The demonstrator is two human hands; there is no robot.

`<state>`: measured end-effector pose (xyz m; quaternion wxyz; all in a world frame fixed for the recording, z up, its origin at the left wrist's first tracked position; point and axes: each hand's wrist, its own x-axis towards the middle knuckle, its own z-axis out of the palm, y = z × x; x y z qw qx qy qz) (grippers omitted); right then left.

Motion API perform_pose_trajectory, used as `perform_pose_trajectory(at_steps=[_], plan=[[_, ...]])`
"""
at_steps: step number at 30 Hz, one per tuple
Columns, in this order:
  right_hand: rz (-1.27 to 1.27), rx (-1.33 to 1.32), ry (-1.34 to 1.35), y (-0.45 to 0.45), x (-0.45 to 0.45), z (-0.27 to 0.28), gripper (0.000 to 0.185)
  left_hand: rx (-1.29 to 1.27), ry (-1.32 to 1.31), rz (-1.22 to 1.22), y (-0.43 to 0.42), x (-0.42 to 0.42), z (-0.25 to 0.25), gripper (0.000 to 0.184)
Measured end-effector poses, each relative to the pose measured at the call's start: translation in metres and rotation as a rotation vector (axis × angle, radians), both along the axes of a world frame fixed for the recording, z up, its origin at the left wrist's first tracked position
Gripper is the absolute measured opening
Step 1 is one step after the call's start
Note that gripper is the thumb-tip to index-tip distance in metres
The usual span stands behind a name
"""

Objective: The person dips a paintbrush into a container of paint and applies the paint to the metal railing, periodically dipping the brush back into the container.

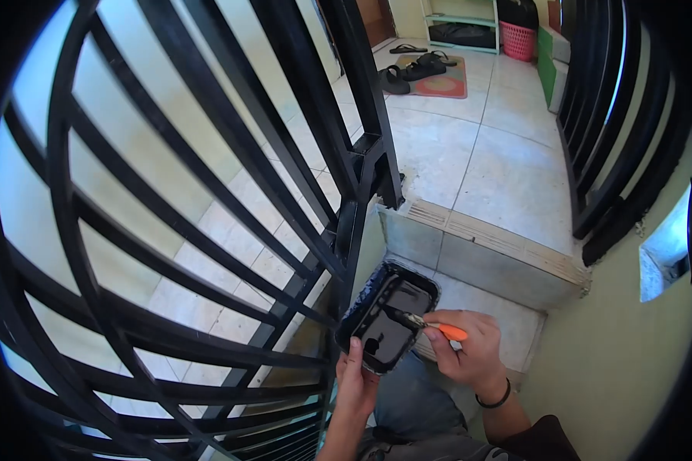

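A black paint tray (430, 290) with dark paint in it is held up above the lower step. My left hand (355, 382) grips its near left edge, thumb on the rim. In my right hand (469, 349) is a paintbrush (452, 332) with an orange handle, pinched between thumb and fingers. The brush's dark bristles point left over the tray's inside, at or just above the paint; contact is hard to tell. Black metal railing bars (231, 184) stand just left of the tray.
A tiled step (500, 253) rises ahead to a landing with sandals (423, 67) on a mat (454, 81), a pink basket (517, 41) and a shelf (461, 21). Another black railing (619, 146) lines the right side, above a pale green wall (615, 369).
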<state>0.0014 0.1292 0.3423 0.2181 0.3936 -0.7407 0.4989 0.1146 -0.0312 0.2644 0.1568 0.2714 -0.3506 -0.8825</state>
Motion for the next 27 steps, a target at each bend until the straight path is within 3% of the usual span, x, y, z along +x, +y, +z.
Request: perform_pose_trajectory(at_steps=[3, 15, 27], plan=[[-0.041, 0.017, -0.022, 0.009, -0.01, -0.015, 0.02, -0.026, -0.109, -0.046, 0.003, -0.012, -0.008, 0.065], [-0.059, 0.062, -0.051, 0.018, -0.057, -0.062, 0.021, 0.039, -0.131, -0.039, 0.007, -0.053, -0.049, 0.06], [-0.084, 0.026, 0.039, -0.02, 0.071, -0.019, 0.015, 0.063, -0.069, -0.051, -0.021, 0.047, -0.017, 0.041]])
